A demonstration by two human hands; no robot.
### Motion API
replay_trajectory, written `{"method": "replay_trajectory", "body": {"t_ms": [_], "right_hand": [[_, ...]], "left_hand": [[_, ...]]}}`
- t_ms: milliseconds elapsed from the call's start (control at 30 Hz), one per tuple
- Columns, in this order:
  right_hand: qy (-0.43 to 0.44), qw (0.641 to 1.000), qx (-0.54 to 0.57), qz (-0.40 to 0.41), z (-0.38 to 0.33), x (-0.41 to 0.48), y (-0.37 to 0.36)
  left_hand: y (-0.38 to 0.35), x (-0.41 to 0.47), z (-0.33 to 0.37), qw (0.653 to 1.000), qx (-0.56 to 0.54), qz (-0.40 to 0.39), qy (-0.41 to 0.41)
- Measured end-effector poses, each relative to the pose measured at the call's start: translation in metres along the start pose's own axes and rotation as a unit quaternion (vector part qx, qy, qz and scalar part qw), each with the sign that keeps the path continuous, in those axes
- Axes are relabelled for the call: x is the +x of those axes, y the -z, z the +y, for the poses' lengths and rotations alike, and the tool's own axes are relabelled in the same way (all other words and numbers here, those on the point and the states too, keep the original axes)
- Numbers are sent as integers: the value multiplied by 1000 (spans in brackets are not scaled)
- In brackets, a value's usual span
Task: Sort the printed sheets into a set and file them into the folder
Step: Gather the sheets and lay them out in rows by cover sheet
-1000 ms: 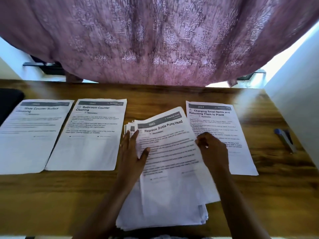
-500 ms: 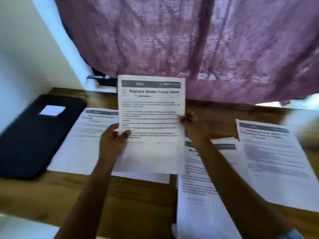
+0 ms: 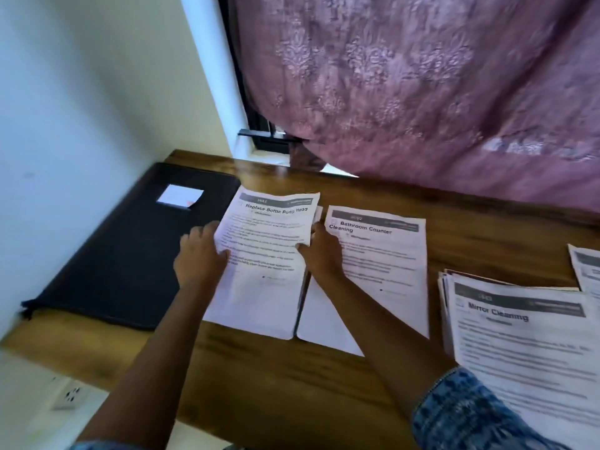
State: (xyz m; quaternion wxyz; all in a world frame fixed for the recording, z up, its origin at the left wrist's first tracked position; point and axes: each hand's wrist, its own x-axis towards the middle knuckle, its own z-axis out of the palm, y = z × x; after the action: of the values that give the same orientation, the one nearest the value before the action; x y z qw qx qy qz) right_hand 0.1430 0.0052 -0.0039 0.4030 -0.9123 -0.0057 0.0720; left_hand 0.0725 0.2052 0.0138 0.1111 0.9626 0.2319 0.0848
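The "Replace Bottle Pump Head" sheet (image 3: 264,251) lies over another sheet on the wooden desk (image 3: 259,378). My left hand (image 3: 199,254) pinches its left edge with the thumb on top. At its right edge my right hand (image 3: 319,251) pinches it as well. To the right lies the "Bathroom Counter Cleaning" sheet (image 3: 383,254). A stack of sheets topped by "Mirror Cleaning" (image 3: 526,345) sits at the near right. The black folder (image 3: 130,254) lies shut at the left, with a white label on its cover.
A wall borders the desk on the left. A purple patterned curtain (image 3: 422,92) hangs over the back edge. Another printed sheet (image 3: 586,267) shows at the far right edge. A white socket strip (image 3: 69,393) lies below the desk's near left corner.
Both hands lifted the "Replace Bottle Pump Head" sheet off the stack, held it up, then lowered it onto the leftmost sheet beside the folder. "Mirror Cleaning" now tops the stack. My view swung left.
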Motion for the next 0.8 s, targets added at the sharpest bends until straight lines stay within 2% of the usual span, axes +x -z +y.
{"method": "replay_trajectory", "body": {"t_ms": [100,200,267,467,533,633,700,800], "right_hand": [[26,991,-120,45,-6,-12,1],[107,959,-262,31,-6,-31,-4],[139,943,-303,1,-2,-40,-11],[140,940,-309,-36,7,-51,-13],[163,943,-289,-25,7,-54,1],[176,950,-248,64,22,-64,49],[148,951,-246,111,46,-76,88],[59,953,-227,194,108,-103,152]], "left_hand": [[-7,-15,9,995,58,-11,-84],[-26,-34,8,985,47,-116,-120],[-36,-45,2,978,52,-164,-119],[-32,-50,0,979,41,-168,-109],[-26,-49,9,987,31,-110,-111],[-20,-59,54,990,-50,-42,-128],[-28,-78,100,979,-95,-42,-176],[-46,-132,182,944,-148,-63,-288]]}}
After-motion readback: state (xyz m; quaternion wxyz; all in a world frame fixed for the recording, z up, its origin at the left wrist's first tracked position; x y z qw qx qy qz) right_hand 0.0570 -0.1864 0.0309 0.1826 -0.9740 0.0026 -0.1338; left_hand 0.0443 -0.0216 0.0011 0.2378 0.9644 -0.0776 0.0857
